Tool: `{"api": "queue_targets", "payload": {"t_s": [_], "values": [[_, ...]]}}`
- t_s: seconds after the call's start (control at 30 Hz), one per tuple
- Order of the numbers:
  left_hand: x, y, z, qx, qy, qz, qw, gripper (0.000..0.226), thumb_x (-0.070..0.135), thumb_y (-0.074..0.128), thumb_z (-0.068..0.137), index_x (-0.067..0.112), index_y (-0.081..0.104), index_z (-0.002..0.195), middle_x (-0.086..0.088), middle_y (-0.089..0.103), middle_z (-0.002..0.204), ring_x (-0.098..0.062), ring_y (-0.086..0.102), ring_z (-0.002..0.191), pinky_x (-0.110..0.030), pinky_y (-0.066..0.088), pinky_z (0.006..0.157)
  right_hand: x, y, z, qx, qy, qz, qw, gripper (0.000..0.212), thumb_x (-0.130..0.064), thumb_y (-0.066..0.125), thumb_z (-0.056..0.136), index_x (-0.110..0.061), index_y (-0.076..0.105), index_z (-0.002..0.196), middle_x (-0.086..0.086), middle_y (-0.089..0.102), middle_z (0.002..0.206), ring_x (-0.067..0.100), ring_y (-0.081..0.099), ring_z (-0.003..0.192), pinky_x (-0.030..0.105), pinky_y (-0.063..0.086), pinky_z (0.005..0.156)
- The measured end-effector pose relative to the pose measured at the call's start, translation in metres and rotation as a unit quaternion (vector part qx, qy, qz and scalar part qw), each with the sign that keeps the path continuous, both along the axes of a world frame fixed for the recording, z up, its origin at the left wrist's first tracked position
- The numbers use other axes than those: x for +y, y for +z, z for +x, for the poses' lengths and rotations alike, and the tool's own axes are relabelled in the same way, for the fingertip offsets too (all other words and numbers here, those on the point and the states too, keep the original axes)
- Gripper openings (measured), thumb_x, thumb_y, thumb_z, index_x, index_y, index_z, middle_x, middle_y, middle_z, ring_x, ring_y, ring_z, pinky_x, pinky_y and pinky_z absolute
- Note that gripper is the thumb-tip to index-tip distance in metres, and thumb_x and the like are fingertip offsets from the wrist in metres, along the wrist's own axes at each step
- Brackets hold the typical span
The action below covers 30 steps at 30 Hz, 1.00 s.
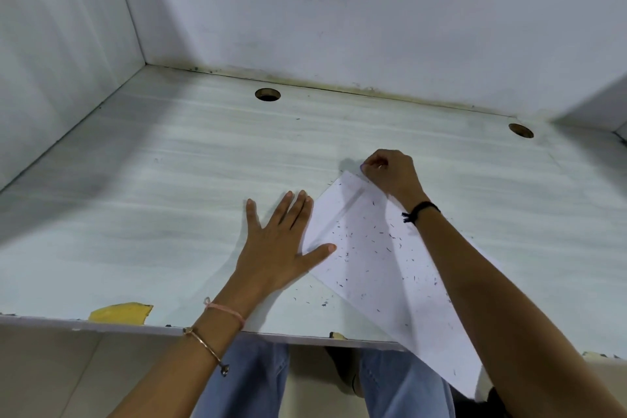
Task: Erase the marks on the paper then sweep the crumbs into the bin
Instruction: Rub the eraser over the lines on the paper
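Paper pinned by flat, spread-fingered L hand; R hand, curled, pinches its far corner.

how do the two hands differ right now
The left hand lies flat with fingers spread; the right hand is curled.
The left hand rests mostly on the pale grey desk, only its thumb on the white sheet of paper; the right hand pinches that paper's far corner.
The left wrist wears a pink band and gold bangle, the right a black band.
Both touch the paper.
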<state>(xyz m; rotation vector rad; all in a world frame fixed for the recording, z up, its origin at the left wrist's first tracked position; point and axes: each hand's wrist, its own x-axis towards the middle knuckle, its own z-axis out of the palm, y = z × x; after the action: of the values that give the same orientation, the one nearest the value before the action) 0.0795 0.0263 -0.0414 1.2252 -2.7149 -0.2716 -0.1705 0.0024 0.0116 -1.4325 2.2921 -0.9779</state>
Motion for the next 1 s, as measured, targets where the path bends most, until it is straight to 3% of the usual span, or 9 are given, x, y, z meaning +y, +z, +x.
{"api": "queue_targets", "payload": {"t_s": [0.07,0.17,0.23,0.33,0.43,0.63,0.77,0.9,1.0], "values": [[-0.001,0.000,0.000,0.002,0.001,0.004,1.000,0.091,0.078,0.014,0.085,0.023,-0.008,0.153,0.011,-0.013,0.160,-0.006,-0.018,0.145,-0.064,-0.012,0.111,0.017,0.006,-0.002,-0.092,-0.009,-0.041,0.995,0.009,-0.012,0.064,0.083,-0.006,0.070,0.084,0.003,0.069,0.082,0.003,0.060,0.066,0.003,0.042,0.059],[-0.001,0.001,0.000,0.012,-0.001,0.014,1.000,0.091,0.079,0.015,0.085,0.024,-0.007,0.154,0.012,-0.012,0.160,-0.004,-0.017,0.145,-0.063,-0.014,0.111,0.047,0.011,-0.007,-0.264,0.024,-0.082,0.961,0.011,-0.008,0.060,0.088,0.001,0.066,0.092,0.014,0.071,0.090,0.014,0.068,0.075,0.017,0.055,0.070],[-0.001,0.000,0.000,0.014,-0.002,0.018,1.000,0.092,0.080,0.013,0.083,0.025,-0.007,0.154,0.013,-0.012,0.160,-0.003,-0.017,0.145,-0.062,-0.014,0.111,0.061,0.015,-0.013,-0.300,0.049,-0.086,0.949,0.013,-0.009,0.060,0.089,-0.002,0.066,0.099,0.009,0.072,0.093,0.018,0.068,0.082,0.024,0.056,0.081],[-0.003,0.000,0.000,0.002,0.001,0.013,1.000,0.095,0.084,0.004,0.078,0.026,-0.008,0.153,0.014,-0.013,0.160,-0.003,-0.016,0.145,-0.062,-0.013,0.111,0.077,0.024,-0.014,-0.285,0.101,-0.051,0.952,0.017,-0.016,0.060,0.091,-0.014,0.069,0.105,-0.001,0.071,0.097,0.012,0.069,0.090,0.018,0.053,0.085],[-0.003,-0.001,0.000,-0.002,0.004,0.012,1.000,0.097,0.085,0.000,0.076,0.027,-0.008,0.153,0.014,-0.012,0.160,-0.002,-0.015,0.145,-0.061,-0.011,0.112,0.089,0.028,-0.010,-0.273,0.133,-0.032,0.952,0.018,-0.014,0.062,0.090,-0.010,0.067,0.106,0.001,0.071,0.101,0.011,0.069,0.093,0.013,0.051,0.080],[-0.003,0.001,0.000,-0.024,0.013,0.012,1.000,0.098,0.086,-0.004,0.072,0.029,-0.010,0.152,0.016,-0.014,0.159,-0.001,-0.015,0.145,-0.059,-0.009,0.113,0.097,0.026,0.003,-0.206,0.168,0.024,0.964,0.016,-0.011,0.065,0.087,-0.004,0.065,0.101,0.021,0.070,0.086,0.025,0.063,0.066,0.027,0.053,0.064],[-0.003,0.002,-0.001,-0.020,0.015,0.016,1.000,0.098,0.086,-0.003,0.071,0.031,-0.010,0.152,0.018,-0.015,0.158,0.002,-0.016,0.143,-0.058,-0.009,0.114,0.101,0.027,-0.006,-0.160,0.186,0.020,0.969,0.016,-0.001,0.063,0.084,-0.009,0.070,0.096,0.013,0.068,0.082,0.025,0.068,0.069,0.033,0.060,0.066],[-0.004,0.002,-0.003,-0.023,0.020,0.015,0.999,0.097,0.086,-0.003,0.071,0.033,-0.009,0.152,0.019,-0.014,0.158,0.003,-0.016,0.143,-0.057,-0.008,0.114,0.094,0.032,-0.044,-0.157,0.069,-0.046,0.984,0.014,0.002,0.060,0.085,0.001,0.067,0.097,0.015,0.067,0.080,0.023,0.064,0.059,0.032,0.059,0.060],[-0.004,0.000,-0.003,-0.020,0.024,0.012,0.999,0.095,0.086,-0.001,0.073,0.034,-0.009,0.152,0.019,-0.013,0.158,0.003,-0.015,0.143,-0.057,-0.007,0.114,0.088,0.021,-0.091,-0.086,-0.039,-0.078,0.992,0.010,-0.005,0.066,0.084,0.002,0.067,0.091,0.013,0.065,0.078,0.005,0.061,0.050,0.030,0.055,0.061]]}}
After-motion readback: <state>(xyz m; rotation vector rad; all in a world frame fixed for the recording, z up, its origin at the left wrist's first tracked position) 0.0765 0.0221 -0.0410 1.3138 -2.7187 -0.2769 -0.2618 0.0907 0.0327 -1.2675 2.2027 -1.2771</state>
